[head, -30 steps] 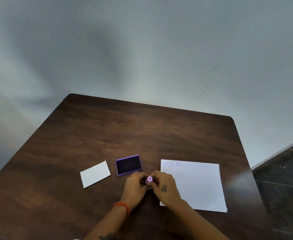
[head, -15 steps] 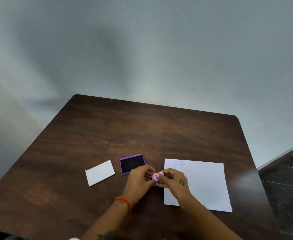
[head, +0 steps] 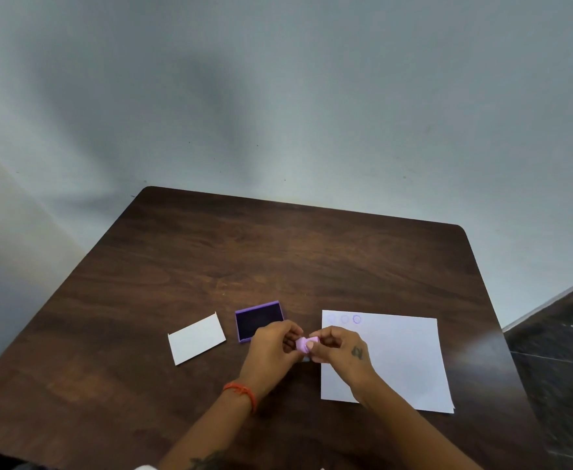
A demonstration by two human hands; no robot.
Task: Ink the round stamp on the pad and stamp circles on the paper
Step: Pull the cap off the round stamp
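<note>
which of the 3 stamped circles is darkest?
The rightmost circle in the row at the paper's top-left corner. It is clear purple; the middle circle and left circle are faint.

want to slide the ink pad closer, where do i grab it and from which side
Pinch the ink pad by its raised purple frame on the left and far edges, coming from the left. It lies flat and open, so avoid the dark inked face; the left hand covers its near right corner.

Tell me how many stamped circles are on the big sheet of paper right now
3, in a row along the top left edge of the paper: two faint ones and a darker one on the right. The right hand covers part of the sheet, so more may be hidden.
</note>
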